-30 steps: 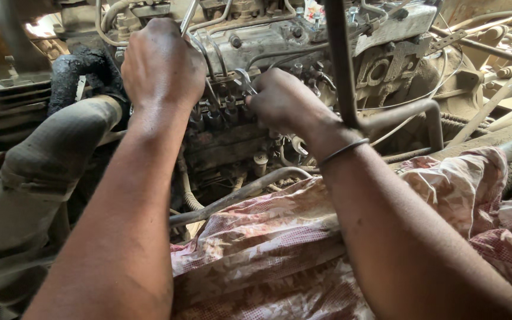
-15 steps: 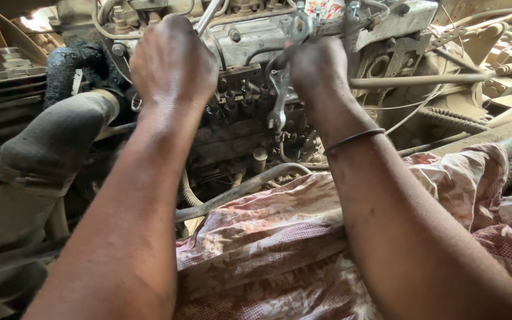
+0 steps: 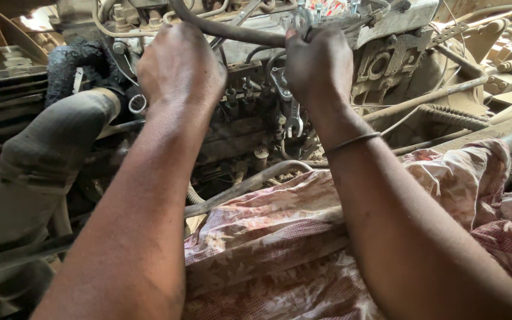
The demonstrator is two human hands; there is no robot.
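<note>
Both my hands work at a greasy, dusty engine block (image 3: 380, 59). My left hand (image 3: 179, 65) is a closed fist against the engine's upper part, and a thin metal tool shaft (image 3: 241, 15) sticks out just above it. My right hand (image 3: 318, 68) is closed on a metal spanner (image 3: 293, 118), whose open jaw hangs below the hand over the row of injector-pump fittings (image 3: 250, 106). A dark rubber hose (image 3: 226, 29) crosses just above both hands. What the fingers touch behind the hands is hidden.
A thick dusty hose (image 3: 48, 148) and a black ribbed hose (image 3: 78, 62) run at the left. A bent metal pipe (image 3: 250, 184) crosses below the engine. A pink patterned cloth (image 3: 303, 255) covers the near edge. Rods and cables (image 3: 445, 112) lie at the right.
My right hand has risen from the pump area to the top of the engine, taking the spanner with it. My left hand stays closed in about the same place.
</note>
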